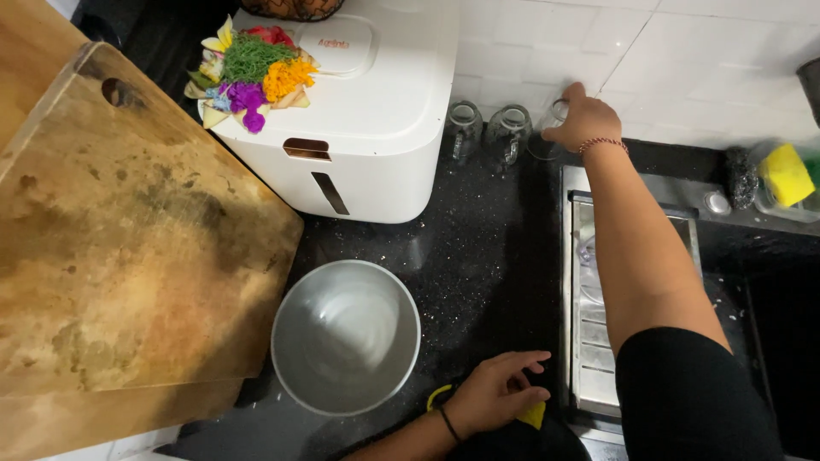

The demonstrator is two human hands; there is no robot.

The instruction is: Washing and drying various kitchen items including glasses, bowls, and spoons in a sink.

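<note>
Right hand [588,119] grabbing a clear glass [553,128] by the tiled wall.
Left hand [500,391] rests loosely curled, gripping nothing, near the metal bowl [346,337]; white appliance [367,111] has an orange label.

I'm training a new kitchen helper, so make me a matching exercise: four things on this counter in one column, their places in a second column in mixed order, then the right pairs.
Things:
1. metal bowl
2. flower offering
3. yellow sponge
4. wooden board

Places:
A. on top of the white appliance
B. far right, behind the sink
C. on the black counter, near the left hand
D. at the left edge, overhanging the counter

Pairs: 1-C, 2-A, 3-B, 4-D

The right hand is at a glass by the tiled wall, in none of these places.
</note>
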